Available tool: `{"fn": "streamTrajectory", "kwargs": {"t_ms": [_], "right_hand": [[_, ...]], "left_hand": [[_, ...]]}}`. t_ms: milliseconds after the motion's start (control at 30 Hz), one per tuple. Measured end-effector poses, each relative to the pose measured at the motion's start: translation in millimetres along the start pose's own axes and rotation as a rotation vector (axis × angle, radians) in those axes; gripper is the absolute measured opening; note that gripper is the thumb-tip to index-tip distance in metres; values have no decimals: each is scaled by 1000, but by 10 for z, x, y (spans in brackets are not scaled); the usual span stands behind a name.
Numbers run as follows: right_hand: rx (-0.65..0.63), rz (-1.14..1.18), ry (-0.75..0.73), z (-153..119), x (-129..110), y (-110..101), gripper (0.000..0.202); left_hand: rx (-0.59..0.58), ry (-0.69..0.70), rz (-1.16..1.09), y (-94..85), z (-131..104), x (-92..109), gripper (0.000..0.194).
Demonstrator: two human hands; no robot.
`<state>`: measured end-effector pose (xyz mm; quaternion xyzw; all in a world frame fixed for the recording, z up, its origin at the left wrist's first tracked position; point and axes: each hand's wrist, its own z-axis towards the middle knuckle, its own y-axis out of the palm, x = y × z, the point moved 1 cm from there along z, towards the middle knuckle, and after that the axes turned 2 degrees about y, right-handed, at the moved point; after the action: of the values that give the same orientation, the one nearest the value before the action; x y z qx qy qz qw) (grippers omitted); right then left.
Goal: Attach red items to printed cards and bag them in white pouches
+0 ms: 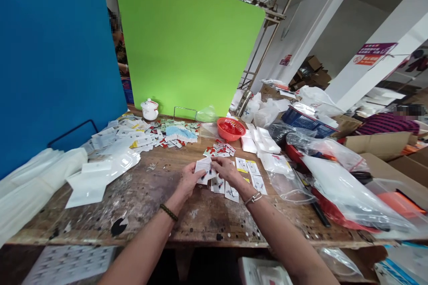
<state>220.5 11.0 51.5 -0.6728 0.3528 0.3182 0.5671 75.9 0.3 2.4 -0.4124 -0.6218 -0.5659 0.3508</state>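
Note:
Between my two hands is a small white printed card [203,168] with a dark little item on it. My left hand [187,179] grips the card's left edge, thumb on top. At its right side, the fingers of my right hand [226,170] are pinched on the same card. Just below and right of it, several similar cards [231,192] lie on the wooden table, partly under my right hand. More cards with yellow edges [253,168] lie in rows to the right. Beyond my hands is a small pile of red and green packets [219,148].
A red plastic basket [231,129] stands behind the packets. Heaped white cards [117,133] and a lidded white pot [149,109] are at back left. Plastic bags [351,187] and a blue crate [307,121] crowd the right. Green [187,40] and blue panels [56,44] border the table [140,213].

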Motion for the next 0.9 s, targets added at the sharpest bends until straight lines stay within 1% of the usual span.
{"fn": "streamTrajectory", "kwargs": {"t_ms": [67,100,200,233,300,333,400,467,500,567,633,767,900], "right_hand": [[-36,93,19,48,18,50,13],[-45,116,34,67,32,74,13],[-63,148,51,101,93,121,8],[-81,137,44,110,119,125,9],[-85,16,15,136,179,103,12],[-59,-74,0,156,210,75,16],[39,-237,-20,215,262,-12,20],[143,-313,-34,298,284,-109,16],[177,-330,-43,347,282,-147,16],[212,-378,-78,460,250,-176,26],[199,-418,-135,579,194,-140,32],[125,-488,-252,786,81,27,43],[84,-525,-278,904,-5,124,53]], "left_hand": [[-31,-25,-34,21,-25,36,38],[-31,-32,-48,25,-29,47,39],[17,-29,-53,12,-8,45,39],[37,-22,-42,-1,8,32,38],[79,4,-7,-39,49,-5,35],[103,21,15,-63,73,-26,34],[152,54,60,-115,122,-66,32],[201,76,94,-167,167,-97,32],[217,83,105,-189,188,-109,32],[240,91,116,-224,220,-124,31],[260,100,123,-247,240,-130,30],[283,119,140,-263,251,-127,30],[290,112,133,-249,236,-125,28]]}}
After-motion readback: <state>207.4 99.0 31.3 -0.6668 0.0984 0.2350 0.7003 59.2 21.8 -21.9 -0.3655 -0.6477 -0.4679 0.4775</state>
